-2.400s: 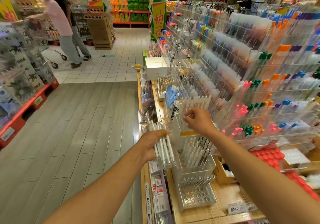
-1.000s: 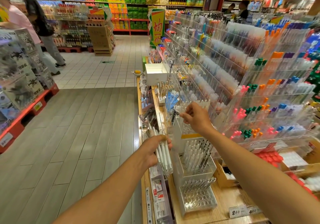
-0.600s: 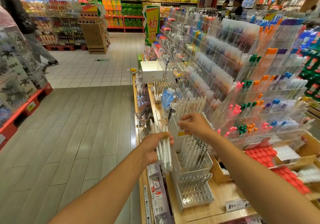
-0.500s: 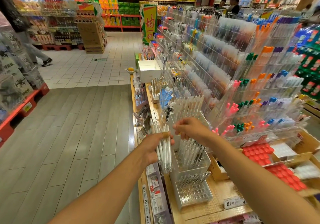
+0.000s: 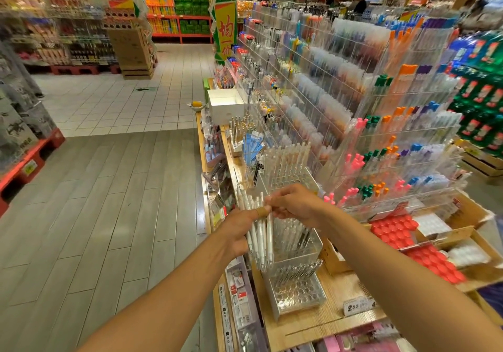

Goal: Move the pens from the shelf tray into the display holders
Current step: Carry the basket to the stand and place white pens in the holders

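Note:
My left hand grips a bundle of white pens upright in front of the display. My right hand meets the top of that bundle, its fingers curled and pinching a pen there. Behind the hands stands a stepped clear display holder. Its lowest step shows mostly bare holes, with a few pens lying at its rear edge. The middle step holds several pens, and the top step carries a row of upright white pens.
A tall clear rack of coloured pens rises to the right. Wooden boxes with red items sit at lower right. A white box stands farther along the wooden shelf. Open aisle floor lies to the left.
My right hand has come down from the top step of the holder to the bundle in my left hand. The left hand has stayed in place with its pens.

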